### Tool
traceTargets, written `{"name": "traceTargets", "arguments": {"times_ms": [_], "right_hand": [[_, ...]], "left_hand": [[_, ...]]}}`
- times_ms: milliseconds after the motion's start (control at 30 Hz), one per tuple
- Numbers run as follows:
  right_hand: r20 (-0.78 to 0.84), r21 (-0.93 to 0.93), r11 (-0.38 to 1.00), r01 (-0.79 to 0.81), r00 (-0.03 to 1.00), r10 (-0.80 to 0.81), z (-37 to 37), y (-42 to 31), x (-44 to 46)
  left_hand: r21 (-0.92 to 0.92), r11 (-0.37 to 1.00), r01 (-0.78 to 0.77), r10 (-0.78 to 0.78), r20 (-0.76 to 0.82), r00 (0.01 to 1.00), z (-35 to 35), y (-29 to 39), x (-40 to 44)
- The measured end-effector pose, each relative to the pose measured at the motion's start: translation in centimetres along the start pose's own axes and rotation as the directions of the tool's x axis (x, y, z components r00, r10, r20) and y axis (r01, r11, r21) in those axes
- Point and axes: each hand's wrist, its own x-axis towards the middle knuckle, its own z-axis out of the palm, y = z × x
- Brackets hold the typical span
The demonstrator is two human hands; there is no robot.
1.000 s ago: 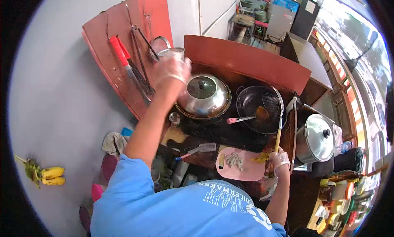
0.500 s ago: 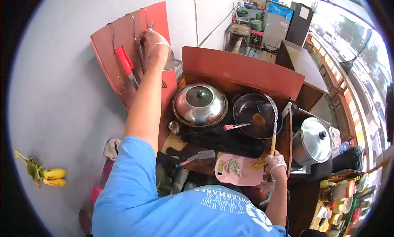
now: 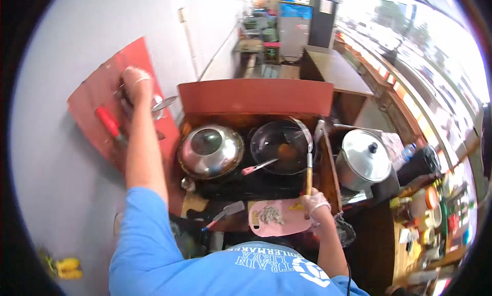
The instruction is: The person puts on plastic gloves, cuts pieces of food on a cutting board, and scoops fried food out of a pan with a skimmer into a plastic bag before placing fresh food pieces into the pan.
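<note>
My left hand [image 3: 137, 84], in a clear glove, is raised at the red board [image 3: 134, 57] on the left, with its fingers closed among hanging utensils. What they hold is hidden and blurred. A small round strainer [image 3: 165, 104] sticks out beside that wrist, and a red-handled utensil [image 3: 108, 122] hangs to its left. My gloved right hand [image 3: 315, 201] is closed around the wooden handle of a long metal skimmer [image 3: 309, 169], whose head rests at the right rim of a dark wok [image 3: 264, 147]. Pink-handled tongs [image 3: 258, 167] lie across the wok's near edge, with brown oil inside.
A lidded steel pan [image 3: 225, 151] sits left of the wok. Chopped pieces lie on a pink cutting board [image 3: 289, 225], beside a spatula [image 3: 234, 208]. A big lidded pot [image 3: 353, 168] stands at right, near jars [image 3: 419, 198]. Bananas [image 3: 68, 265] hang low on the left wall.
The view has swung right, so everything sits further left in it. Both hands stay at the same places, the left at the board and the right on the skimmer.
</note>
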Motion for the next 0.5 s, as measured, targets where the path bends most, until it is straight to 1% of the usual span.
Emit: {"name": "traceTargets", "arguments": {"times_ms": [33, 67, 100, 133, 167, 200, 233, 267, 333, 367, 400, 433, 467, 500], "right_hand": [[-0.046, -0.076, 0.996, 0.044, 0.998, -0.048, 0.3, 1.2, 1.2], [-0.039, -0.074, 0.988, 0.136, 0.989, -0.139, 0.7, 3.6, 2.7], [-0.062, -0.11, 0.988, 0.107, 0.991, -0.114, 0.7, 4.2, 2.4], [-0.092, -0.144, 0.986, 0.088, 0.991, -0.102, 0.7, 3.6, 2.4], [-0.058, -0.103, 0.992, 0.071, 0.995, -0.078, 0.3, 3.4, 2.2], [-0.02, -0.066, 0.996, 0.055, 0.998, -0.056, -0.2, 3.2, 1.8], [0.008, -0.062, 0.998, 0.033, 0.999, -0.033, -0.8, 2.6, 1.1], [0.034, -0.006, 0.996, 0.088, 0.996, -0.088, -0.1, 5.3, 3.2], [0.036, -0.103, 0.991, 0.081, 0.996, -0.077, -0.5, 5.4, 3.4], [0.081, -0.183, 0.98, 0.083, 0.994, -0.069, -1.2, 4.9, 3.3], [0.122, -0.259, 0.962, 0.086, 0.991, -0.056, -1.9, 4.4, 3.3], [0.127, -0.276, 0.955, 0.11, 0.989, -0.077, -1.9, 4.9, 3.6], [0.204, -0.302, 0.904, 0.305, 0.946, -0.251, -3.1, 5.0, 2.8], [0.156, -0.231, 0.958, 0.172, 0.978, -0.138, -2.7, 5.5, 3.5]], "left_hand": [[0.11, 0.981, -0.157, 0.146, 0.097, 0.984, -3.6, -1.2, -1.2], [0.144, 0.986, -0.085, 0.075, 0.07, 0.995, 4.2, 0.5, 2.4], [0.174, 0.985, -0.011, 0.004, 0.042, 0.999, 11.7, 2.2, 5.9], [-0.167, 0.968, 0.188, -0.179, 0.067, 0.982, 8.3, 1.5, 4.4], [-0.704, 0.553, 0.447, -0.475, 0.174, 0.862, 3.1, 1.2, 1.4], [-0.815, 0.328, 0.477, -0.559, 0.24, 0.794, 0.8, 1.2, 0.4], [-0.855, 0.207, 0.475, -0.602, 0.272, 0.751, -0.9, 1.3, 0.0], [-0.881, 0.12, 0.457, -0.562, 0.32, 0.763, -1.8, 1.2, -0.3], [-0.902, 0.228, 0.368, -0.573, 0.181, 0.799, 1.1, 2.1, 0.5], [-0.903, 0.284, 0.323, -0.575, 0.11, 0.811, 2.6, 2.6, 0.9], [-0.799, 0.308, 0.517, -0.558, 0.288, 0.778, -0.6, 2.2, 0.6], [-0.798, 0.344, 0.495, -0.54, 0.263, 0.799, -2.8, 1.6, -0.4], [-0.781, 0.404, 0.476, -0.522, 0.231, 0.821, 0.6, 2.1, 1.0], [-0.761, 0.462, 0.456, -0.502, 0.199, 0.842, 4.0, 2.6, 2.3]]}}
